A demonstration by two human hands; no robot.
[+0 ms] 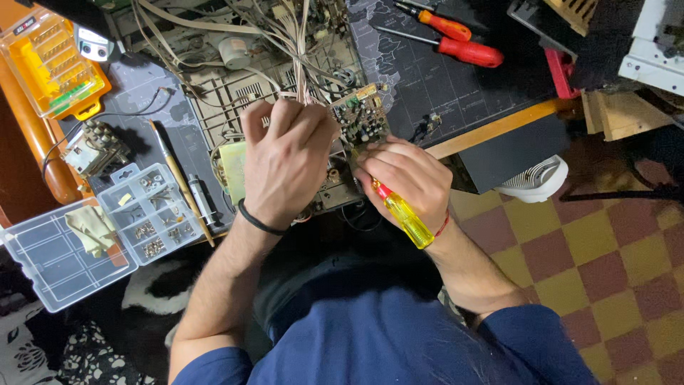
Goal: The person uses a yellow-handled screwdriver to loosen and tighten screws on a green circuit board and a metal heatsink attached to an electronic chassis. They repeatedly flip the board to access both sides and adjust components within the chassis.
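— Hands first: what have they got?

— Left hand (285,160) is curled over the wires (299,50) and chassis (235,100), fingers (281,117) bent shut at the edge of the board (362,117); whether they pinch the board or only rest there, I cannot tell. Right hand (407,175) is closed round a yellow screwdriver (405,216), handle sticking back toward the wrist, tip hidden under the palm.

— Where is the board?

— Tilted up between both hands, over the open chassis at the front of the desk (499,127).

— Anything else about?

— Two red screwdrivers (456,41) lie well apart on the dark mat (427,78). Left of the chassis, a clear parts box (149,210) stands open, with an orange bit case (53,64) behind it.
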